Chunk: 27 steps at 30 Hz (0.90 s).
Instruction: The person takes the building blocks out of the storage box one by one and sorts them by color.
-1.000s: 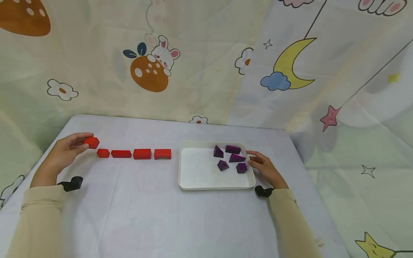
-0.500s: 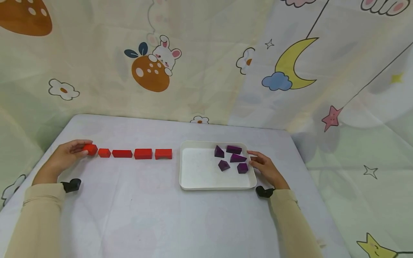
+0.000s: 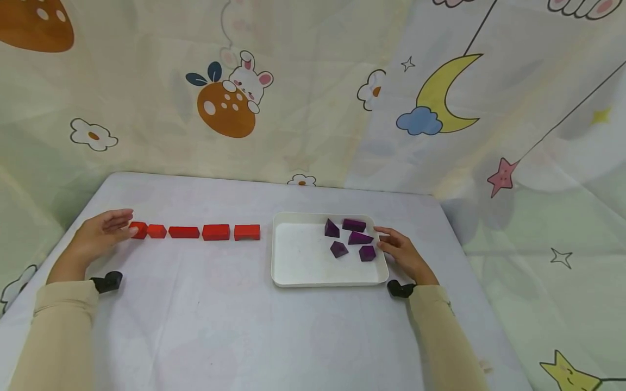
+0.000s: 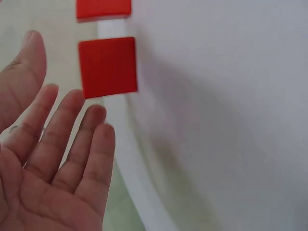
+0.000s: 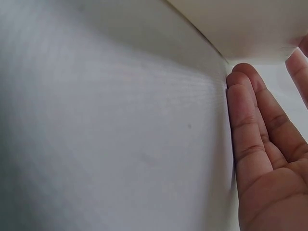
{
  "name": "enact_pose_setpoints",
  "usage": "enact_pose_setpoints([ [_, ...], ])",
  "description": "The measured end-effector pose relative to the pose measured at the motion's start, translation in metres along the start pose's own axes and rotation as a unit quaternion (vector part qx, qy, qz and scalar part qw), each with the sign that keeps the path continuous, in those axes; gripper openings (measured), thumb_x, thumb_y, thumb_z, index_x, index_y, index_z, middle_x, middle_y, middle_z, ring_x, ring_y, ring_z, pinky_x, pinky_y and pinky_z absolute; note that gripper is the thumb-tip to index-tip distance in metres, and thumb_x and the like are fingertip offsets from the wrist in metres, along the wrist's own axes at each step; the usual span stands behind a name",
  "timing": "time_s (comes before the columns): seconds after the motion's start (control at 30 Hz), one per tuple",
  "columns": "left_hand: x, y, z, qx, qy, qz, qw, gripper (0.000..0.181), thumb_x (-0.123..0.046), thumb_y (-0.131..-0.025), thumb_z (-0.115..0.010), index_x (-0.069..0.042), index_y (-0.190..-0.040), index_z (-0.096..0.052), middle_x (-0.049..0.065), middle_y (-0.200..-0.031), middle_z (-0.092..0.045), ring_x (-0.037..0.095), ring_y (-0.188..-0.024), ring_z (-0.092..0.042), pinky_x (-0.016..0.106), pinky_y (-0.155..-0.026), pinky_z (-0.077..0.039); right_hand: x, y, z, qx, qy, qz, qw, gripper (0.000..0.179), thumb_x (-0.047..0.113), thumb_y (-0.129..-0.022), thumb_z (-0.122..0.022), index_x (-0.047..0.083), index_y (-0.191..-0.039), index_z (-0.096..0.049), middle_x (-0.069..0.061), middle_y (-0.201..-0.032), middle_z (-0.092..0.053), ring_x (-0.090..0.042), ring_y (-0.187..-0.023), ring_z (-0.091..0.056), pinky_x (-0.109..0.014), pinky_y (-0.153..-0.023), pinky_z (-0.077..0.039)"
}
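Note:
Just left of the leftmost red block (image 3: 140, 230) is my left hand (image 3: 100, 239), fingers extended and spread from the thumb. In the left wrist view the square-faced red block (image 4: 108, 67) lies beyond the fingertips, with nothing gripped. To its right several other red blocks, including one with a notch underneath (image 3: 246, 232), continue the row. My right hand (image 3: 402, 255) touches the right edge of the white tray (image 3: 303, 284). In the right wrist view its fingers (image 5: 248, 125) lie straight along the table by the tray wall; the thumb is mostly out of frame.
Several purple blocks (image 3: 360, 238) of differing shapes lie in the tray's right half. A white cloth covers the table (image 3: 235, 336). Behind it hangs a printed curtain (image 3: 313, 108) along the far edge.
My left hand has lowered the red block to the left end of the row, then opened its fingers and let go. My right hand has stayed at the tray.

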State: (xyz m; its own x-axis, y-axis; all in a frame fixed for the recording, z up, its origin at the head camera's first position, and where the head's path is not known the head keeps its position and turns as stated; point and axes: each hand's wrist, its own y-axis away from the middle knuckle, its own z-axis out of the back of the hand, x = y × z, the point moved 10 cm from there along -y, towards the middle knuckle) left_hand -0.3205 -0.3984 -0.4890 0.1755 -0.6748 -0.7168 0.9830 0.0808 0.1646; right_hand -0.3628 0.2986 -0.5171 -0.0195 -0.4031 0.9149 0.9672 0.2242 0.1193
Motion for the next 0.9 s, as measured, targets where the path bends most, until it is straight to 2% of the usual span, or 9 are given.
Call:
enact_pose_setpoints([
  [0.1, -0.009, 0.005, 0.005, -0.028, 0.003, 0.004, 0.9996, 0.079, -0.042, -0.111, -0.062, 0.005, -0.166, -0.030, 0.038, -0.161, -0.039, 0.061, -0.147, -0.037, 0.073, -0.112, -0.040, 0.000, 0.000, 0.001, 0.000, 0.000, 0.000, 1.0000, 0.053, 0.014, -0.111, -0.063, 0.003, -0.161, -0.048, -0.033, -0.150, -0.057, -0.039, -0.136, -0.058, -0.024, -0.108, -0.049],
  [0.2, -0.018, 0.010, 0.004, -0.048, 0.018, 0.004, 0.9987, 0.083, -0.046, -0.109, -0.063, 0.001, -0.168, -0.030, 0.036, -0.164, -0.038, 0.060, -0.150, -0.034, 0.074, -0.115, -0.035, -0.001, 0.000, 0.001, -0.001, -0.001, -0.003, 1.0000, 0.053, 0.015, -0.111, -0.063, 0.003, -0.161, -0.048, -0.032, -0.150, -0.057, -0.037, -0.134, -0.059, -0.027, -0.109, -0.050],
  [0.4, -0.044, 0.018, -0.009, -0.050, 0.040, -0.012, 0.9979, 0.084, -0.050, -0.107, -0.067, -0.006, -0.169, -0.033, 0.032, -0.167, -0.037, 0.059, -0.152, -0.033, 0.077, -0.114, -0.036, -0.003, 0.000, 0.000, -0.002, 0.000, -0.009, 1.0000, 0.054, 0.016, -0.111, -0.064, 0.004, -0.161, -0.048, -0.031, -0.150, -0.057, -0.037, -0.134, -0.059, -0.040, -0.116, -0.047],
  [0.47, -0.054, 0.021, -0.014, -0.054, 0.042, -0.019, 0.9975, 0.082, -0.049, -0.106, -0.068, -0.007, -0.169, -0.035, 0.030, -0.166, -0.040, 0.056, -0.150, -0.038, 0.068, -0.116, -0.042, -0.002, 0.000, 0.000, -0.001, 0.001, -0.010, 0.9999, 0.055, 0.016, -0.111, -0.064, 0.004, -0.162, -0.048, -0.031, -0.151, -0.057, -0.038, -0.135, -0.058, -0.046, -0.118, -0.046],
  [0.53, -0.064, 0.023, -0.018, -0.063, 0.050, -0.027, 0.9964, 0.079, -0.046, -0.106, -0.069, -0.007, -0.168, -0.038, 0.029, -0.165, -0.044, 0.054, -0.149, -0.042, 0.046, -0.116, -0.049, -0.002, 0.000, 0.000, -0.002, 0.002, -0.011, 0.9999, 0.055, 0.017, -0.111, -0.064, 0.005, -0.162, -0.047, -0.031, -0.151, -0.056, -0.039, -0.136, -0.058, -0.050, -0.120, -0.044],
  [0.6, -0.073, 0.025, -0.023, -0.074, 0.058, -0.035, 0.9950, 0.077, -0.044, -0.106, -0.071, -0.007, -0.167, -0.041, 0.027, -0.163, -0.048, 0.052, -0.146, -0.047, 0.022, -0.107, -0.052, -0.002, 0.000, 0.000, -0.001, 0.002, -0.012, 0.9999, 0.055, 0.017, -0.111, -0.064, 0.005, -0.162, -0.047, -0.031, -0.151, -0.056, -0.039, -0.136, -0.057, -0.053, -0.121, -0.043],
  [0.67, -0.083, 0.027, -0.029, -0.086, 0.072, -0.041, 0.9929, 0.075, -0.042, -0.105, -0.072, -0.007, -0.165, -0.044, 0.025, -0.161, -0.051, 0.050, -0.144, -0.051, 0.009, -0.096, -0.049, -0.002, 0.000, 0.000, -0.002, 0.004, -0.012, 0.9999, 0.055, 0.017, -0.111, -0.064, 0.005, -0.162, -0.047, -0.031, -0.151, -0.056, -0.039, -0.137, -0.057, -0.054, -0.121, -0.042],
  [0.77, -0.097, 0.031, -0.041, -0.097, 0.087, -0.044, 0.9905, 0.072, -0.042, -0.104, -0.074, -0.008, -0.163, -0.048, 0.022, -0.159, -0.054, 0.047, -0.142, -0.055, 0.015, -0.098, -0.051, -0.002, 0.000, 0.000, -0.003, 0.005, -0.011, 0.9999, 0.054, 0.016, -0.111, -0.063, 0.005, -0.162, -0.047, -0.031, -0.151, -0.056, -0.039, -0.136, -0.057, -0.055, -0.122, -0.042],
  [0.9, -0.115, 0.035, -0.060, -0.092, 0.110, -0.052, 0.9884, 0.070, -0.041, -0.103, -0.076, -0.008, -0.160, -0.053, 0.020, -0.157, -0.058, 0.043, -0.140, -0.059, 0.022, -0.099, -0.055, -0.002, 0.000, 0.000, -0.005, 0.006, -0.011, 0.9999, 0.054, 0.016, -0.111, -0.063, 0.004, -0.162, -0.047, -0.032, -0.150, -0.056, -0.039, -0.136, -0.057, -0.057, -0.122, -0.041],
])
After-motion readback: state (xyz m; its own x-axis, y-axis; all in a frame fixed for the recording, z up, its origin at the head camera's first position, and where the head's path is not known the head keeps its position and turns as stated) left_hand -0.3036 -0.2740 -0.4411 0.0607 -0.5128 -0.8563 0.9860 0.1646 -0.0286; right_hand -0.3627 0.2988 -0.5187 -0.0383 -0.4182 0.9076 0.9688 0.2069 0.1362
